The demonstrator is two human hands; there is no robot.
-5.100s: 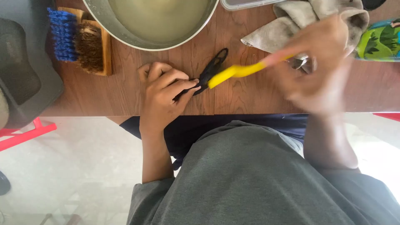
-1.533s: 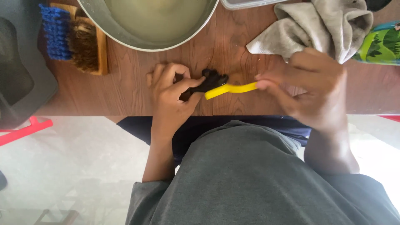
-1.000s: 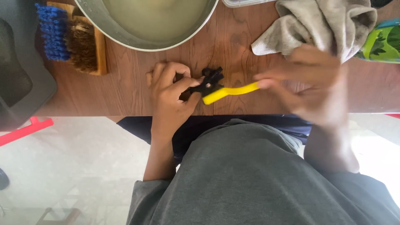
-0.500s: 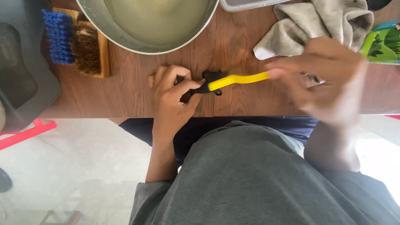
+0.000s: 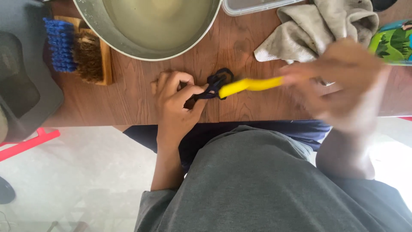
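**Q:** What has moved since half a second ago?

**A:** Little. Compared with that earlier frame, the yellow brush [image 5: 251, 84] lies at much the same slant, its head over the dark strap [image 5: 216, 83]. The right hand [image 5: 343, 83] is blurred with motion and sits a touch lower. The left hand [image 5: 176, 105] has stayed where it was.

**Q:** What are the hands doing?

**A:** The left hand is closed, thumb and fingers pinching one end of the strap against the brown wooden surface [image 5: 133, 99]. The right hand is closed around the far end of the brush handle; the blur hides the exact finger positions.

**Q:** Where is the strap?

**A:** It lies on the surface near the front edge, just right of the left hand, looped at its upper end. The brush's left end touches it.

**Q:** What else is around?

**A:** A metal bowl [image 5: 118, 36] holding cloudy liquid sits behind the left hand. To its left lies a wooden scrub brush [image 5: 81, 56] with blue and brown bristles. A crumpled grey cloth [image 5: 317, 28] lies behind the right hand, with a green container [image 5: 392, 43] at the far right. A clear tub [image 5: 257, 6] shows at the top edge. The person wears a grey shirt [image 5: 266, 184].
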